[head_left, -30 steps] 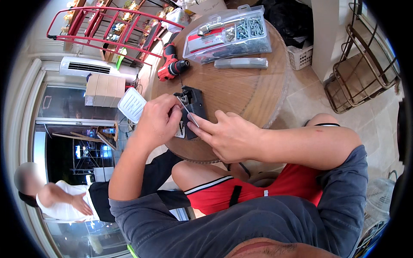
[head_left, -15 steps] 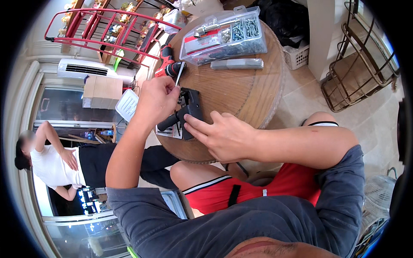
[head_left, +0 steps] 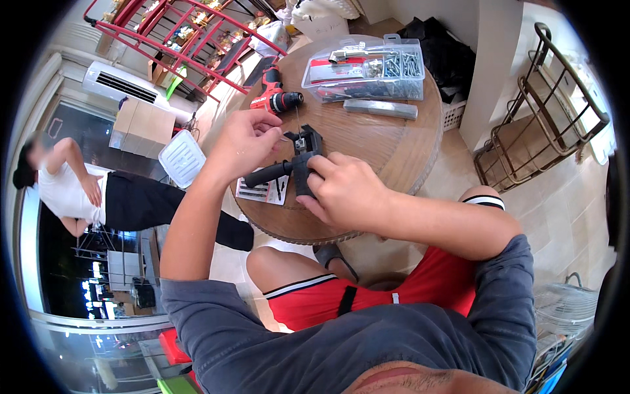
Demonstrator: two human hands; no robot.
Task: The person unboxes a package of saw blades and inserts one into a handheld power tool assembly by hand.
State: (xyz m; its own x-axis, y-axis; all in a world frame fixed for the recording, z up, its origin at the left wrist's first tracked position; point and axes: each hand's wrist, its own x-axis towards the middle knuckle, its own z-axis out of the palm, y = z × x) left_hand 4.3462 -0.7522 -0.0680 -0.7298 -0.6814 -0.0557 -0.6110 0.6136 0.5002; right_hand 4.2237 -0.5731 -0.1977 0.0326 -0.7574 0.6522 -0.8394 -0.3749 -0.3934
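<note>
Gripping the black device (head_left: 302, 173) over the desk (head_left: 380, 154), the right hand (head_left: 348, 188) hides part of it; the left hand (head_left: 248, 143) pinches nearly closed, contents unclear. A handle (head_left: 266, 175) partly covers a card (head_left: 258, 192); drill (head_left: 272, 100) and screw box (head_left: 367, 72) lie beyond.

passage: tabletop (head_left: 387, 148) right of black tool (head_left: 300, 172) | blocked ahead: red drill (head_left: 270, 101), screw box (head_left: 328, 94), slim case (head_left: 380, 109)

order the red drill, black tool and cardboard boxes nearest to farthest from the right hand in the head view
1. Black tool, gripped by the right hand
2. Red drill, ahead and left
3. Cardboard boxes, far left
</note>
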